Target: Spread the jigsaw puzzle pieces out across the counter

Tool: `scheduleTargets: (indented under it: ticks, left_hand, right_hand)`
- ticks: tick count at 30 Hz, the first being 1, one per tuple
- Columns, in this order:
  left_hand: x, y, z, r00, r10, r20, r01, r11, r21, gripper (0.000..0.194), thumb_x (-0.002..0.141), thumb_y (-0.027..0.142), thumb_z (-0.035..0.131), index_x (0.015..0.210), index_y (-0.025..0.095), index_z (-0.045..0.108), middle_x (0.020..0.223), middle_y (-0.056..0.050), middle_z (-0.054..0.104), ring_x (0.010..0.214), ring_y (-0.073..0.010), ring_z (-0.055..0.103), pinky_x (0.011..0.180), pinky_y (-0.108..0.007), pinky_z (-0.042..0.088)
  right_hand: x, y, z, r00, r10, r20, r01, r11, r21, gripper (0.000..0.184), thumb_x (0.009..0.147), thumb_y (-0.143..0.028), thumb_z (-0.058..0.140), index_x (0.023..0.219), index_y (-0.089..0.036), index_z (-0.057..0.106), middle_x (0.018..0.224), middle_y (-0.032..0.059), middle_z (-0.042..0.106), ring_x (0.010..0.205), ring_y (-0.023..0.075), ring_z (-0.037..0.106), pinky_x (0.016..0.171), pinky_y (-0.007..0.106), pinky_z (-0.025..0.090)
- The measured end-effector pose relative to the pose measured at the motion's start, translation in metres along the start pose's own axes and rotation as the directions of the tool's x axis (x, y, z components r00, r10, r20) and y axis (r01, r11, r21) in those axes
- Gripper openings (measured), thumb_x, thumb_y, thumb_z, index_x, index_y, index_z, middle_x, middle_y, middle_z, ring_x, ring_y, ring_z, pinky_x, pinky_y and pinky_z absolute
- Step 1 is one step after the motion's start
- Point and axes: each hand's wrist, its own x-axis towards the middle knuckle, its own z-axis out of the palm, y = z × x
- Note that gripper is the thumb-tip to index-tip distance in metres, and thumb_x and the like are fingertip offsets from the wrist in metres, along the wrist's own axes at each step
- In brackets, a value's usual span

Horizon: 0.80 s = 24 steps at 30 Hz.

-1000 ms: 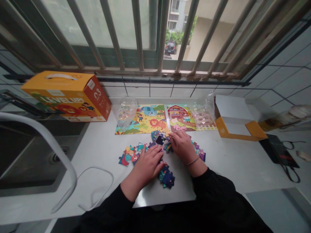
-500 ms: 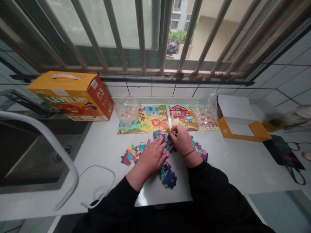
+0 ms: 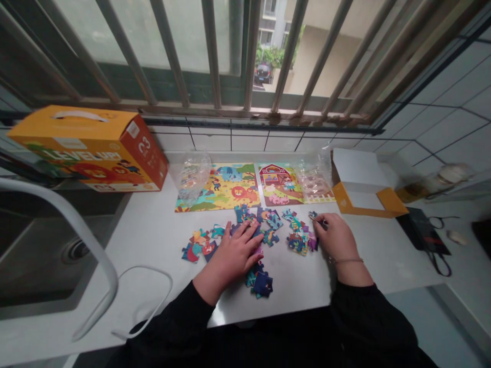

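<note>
The right hand (image 3: 336, 236) pinches one small puzzle piece (image 3: 313, 215) at its fingertips, off to the right of the pile. The left hand (image 3: 237, 252) lies flat and open on the loose pieces (image 3: 268, 232), which spread sideways between both hands. The finished pictures (image 3: 230, 186) lie just past the fingers.

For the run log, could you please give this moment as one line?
left hand flat on loose puzzle pieces | right hand pinching one piece | counter

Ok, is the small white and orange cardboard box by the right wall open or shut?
Open. The small white and orange cardboard box has its white lid flap folded back, and its pale inside shows; nothing visible inside.
</note>
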Motion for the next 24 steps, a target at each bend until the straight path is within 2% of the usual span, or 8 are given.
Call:
scheduleTargets:
  ticks: [2,5,8,10,12,15,19,24]
  left_hand:
    - [0.0,0.002,0.001,0.999,0.04,0.01,-0.04,0.999,-0.011,0.054,0.114,0.054,0.049,0.164,0.033,0.055,0.178,-0.006,0.044,0.168,-0.0318,0.036,0.138,-0.073,0.01]
    - [0.003,0.003,0.002,0.999,0.052,0.007,-0.052,0.999,0.01,0.06,0.114,0.054,0.048,0.168,0.028,0.048,0.179,-0.009,0.042,0.168,-0.0304,0.035,0.139,-0.07,0.01]
    - [0.013,0.001,0.004,0.998,-0.054,-0.011,0.055,0.996,0.07,0.066,0.114,0.054,0.048,0.172,0.024,0.041,0.184,-0.013,0.03,0.171,-0.0324,0.028,0.138,-0.069,0.014]
    - [0.02,-0.001,0.004,0.99,-0.139,0.003,0.138,0.986,0.094,0.07,0.113,0.055,0.048,0.174,0.022,0.037,0.185,-0.016,0.024,0.172,-0.0344,0.023,0.137,-0.07,0.017]
    - [0.024,-0.002,0.005,0.984,-0.173,0.031,0.169,0.98,0.103,0.073,0.113,0.059,0.047,0.175,0.023,0.036,0.185,-0.016,0.023,0.172,-0.0368,0.022,0.136,-0.072,0.018]
    - [0.021,-0.001,0.004,0.984,-0.17,0.042,0.165,0.98,0.107,0.071,0.112,0.062,0.045,0.175,0.029,0.039,0.185,-0.012,0.024,0.172,-0.0386,0.023,0.135,-0.073,0.019]
    - [0.0,0.004,0.001,0.976,-0.214,0.035,0.208,0.969,0.132,0.067,0.111,0.061,0.049,0.174,0.038,0.039,0.185,-0.008,0.026,0.17,-0.0408,0.028,0.134,-0.074,0.023]
    - [-0.027,-0.002,-0.003,0.949,-0.316,0.002,0.31,0.933,0.182,0.07,0.109,0.063,0.054,0.173,0.037,0.043,0.184,-0.015,0.029,0.168,-0.0431,0.032,0.132,-0.075,0.025]
  right_hand:
    - [-0.006,-0.005,-0.001,0.999,-0.037,-0.02,0.037,0.999,0.0,0.02,0.098,-0.032,0.059,0.102,-0.02,0.075,0.107,0.0153,0.077,0.105,0.033,0.069,0.099,0.049,0.054]
    - [-0.021,-0.031,0.004,0.989,-0.128,-0.071,0.129,0.992,0.008,0.036,0.107,-0.035,0.053,0.129,-0.015,0.073,0.131,0.0204,0.075,0.125,0.0342,0.067,0.113,0.052,0.051]
    - [-0.04,-0.064,0.019,0.967,-0.252,0.046,0.252,0.968,0.007,0.053,0.112,-0.041,0.049,0.155,-0.012,0.059,0.162,0.0224,0.06,0.152,0.0354,0.053,0.126,0.056,0.042]
    - [-0.051,-0.08,0.031,0.964,-0.234,0.129,0.244,0.967,-0.07,0.063,0.113,-0.045,0.046,0.165,-0.01,0.049,0.175,0.0229,0.044,0.161,0.0392,0.042,0.129,0.063,0.036]
    - [-0.059,-0.087,0.038,0.96,-0.205,0.19,0.233,0.963,-0.136,0.068,0.114,-0.048,0.044,0.17,-0.011,0.042,0.18,0.0222,0.036,0.165,0.0408,0.036,0.131,0.067,0.031]
    - [-0.067,-0.085,0.037,0.939,-0.227,0.257,0.275,0.946,-0.17,0.07,0.115,-0.05,0.043,0.174,-0.013,0.037,0.182,0.0188,0.031,0.169,0.0398,0.028,0.133,0.068,0.025]
    - [-0.08,-0.067,0.024,0.918,-0.267,0.294,0.322,0.934,-0.156,0.071,0.115,-0.05,0.043,0.178,-0.021,0.029,0.184,0.0149,0.029,0.171,0.0387,0.023,0.132,0.067,0.028]
    - [-0.095,-0.04,0.012,0.936,-0.205,0.285,0.263,0.947,-0.182,0.077,0.115,-0.049,0.04,0.182,-0.028,0.007,0.186,0.0135,0.023,0.171,0.0388,0.025,0.131,0.069,0.03]
